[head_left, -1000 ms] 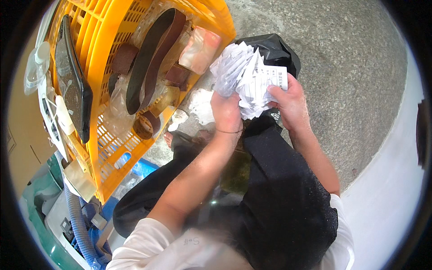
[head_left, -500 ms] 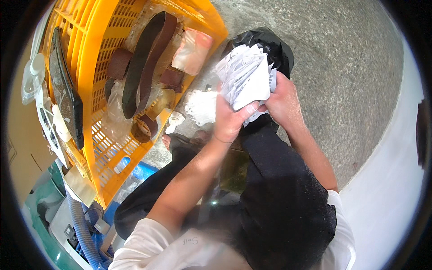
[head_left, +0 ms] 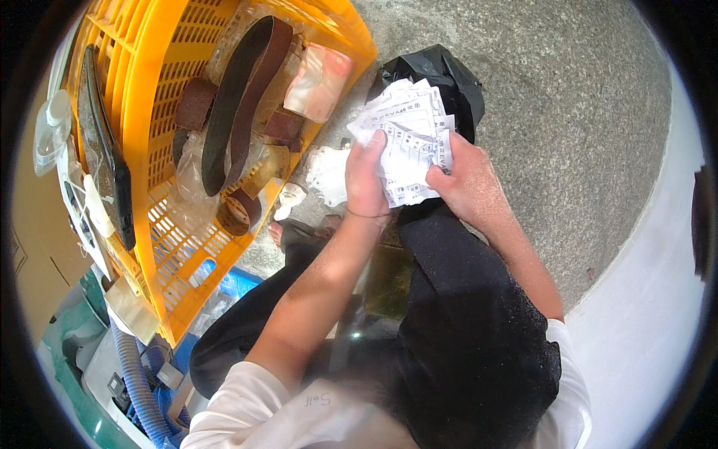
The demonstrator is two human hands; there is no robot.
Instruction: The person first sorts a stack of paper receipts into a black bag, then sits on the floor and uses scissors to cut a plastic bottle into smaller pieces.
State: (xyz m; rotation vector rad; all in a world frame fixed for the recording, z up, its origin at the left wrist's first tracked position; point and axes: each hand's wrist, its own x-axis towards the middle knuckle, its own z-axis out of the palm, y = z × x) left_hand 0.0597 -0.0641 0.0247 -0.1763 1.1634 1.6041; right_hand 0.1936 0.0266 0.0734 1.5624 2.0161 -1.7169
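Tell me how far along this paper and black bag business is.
Already done: a wad of crumpled printed paper is gathered in both hands, left hand and right hand. In hand: the wad is held right over the black bag on the concrete. Left: the paper is not inside the bag, and another crumpled white scrap lies by the yellow crate.

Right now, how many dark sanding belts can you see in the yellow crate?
3, maybe more hidden under plastic bags. A long belt lies along the crate, a short brown one left of it, a small loop at its near end.
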